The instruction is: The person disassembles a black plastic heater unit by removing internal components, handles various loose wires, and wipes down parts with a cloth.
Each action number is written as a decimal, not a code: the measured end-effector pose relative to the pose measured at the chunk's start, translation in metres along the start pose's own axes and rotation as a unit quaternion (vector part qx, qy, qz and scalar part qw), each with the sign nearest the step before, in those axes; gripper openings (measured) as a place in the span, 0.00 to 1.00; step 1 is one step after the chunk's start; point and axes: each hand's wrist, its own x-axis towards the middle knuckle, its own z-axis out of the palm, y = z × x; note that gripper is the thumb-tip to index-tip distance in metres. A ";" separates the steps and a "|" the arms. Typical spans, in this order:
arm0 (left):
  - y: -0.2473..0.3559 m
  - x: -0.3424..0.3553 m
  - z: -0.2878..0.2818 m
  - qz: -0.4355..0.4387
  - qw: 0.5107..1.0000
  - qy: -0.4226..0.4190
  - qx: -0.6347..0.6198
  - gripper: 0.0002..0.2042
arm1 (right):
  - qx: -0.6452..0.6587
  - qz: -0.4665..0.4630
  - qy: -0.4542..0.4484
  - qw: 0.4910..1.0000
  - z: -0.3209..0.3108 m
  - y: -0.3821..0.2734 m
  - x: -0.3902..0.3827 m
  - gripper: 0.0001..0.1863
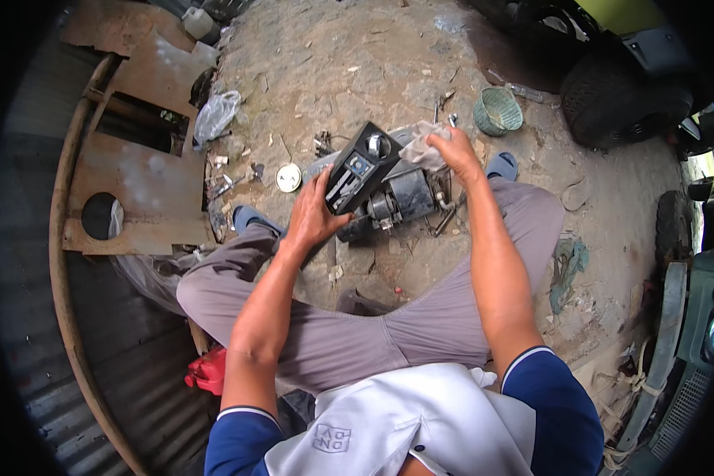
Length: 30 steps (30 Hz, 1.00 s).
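My left hand (316, 213) grips the lower left side of a black rectangular box (373, 176), tilted up in front of me. Its face shows a round shiny metal part, a small label and pale metal pieces. My right hand (457, 155) is closed on a crumpled light grey rag (425, 147), close to the box's upper right corner; whether the two touch is unclear. Under and beside the box lies a dark cylindrical part like a motor (411, 196), on the ground between my legs. The box hides part of it.
A green mesh basket (497, 112) stands beyond my right hand. On the left are a round tin (289, 178), a plastic bag (216, 117) and rusty sheet metal (139, 170). A red container (207, 370) sits by my left elbow. Vehicle tyres (623, 99) are at the right.
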 end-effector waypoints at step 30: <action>0.007 0.090 -0.045 0.401 0.840 -0.148 0.334 0.37 | -0.196 0.049 -0.296 0.934 0.070 -0.017 -0.091 0.48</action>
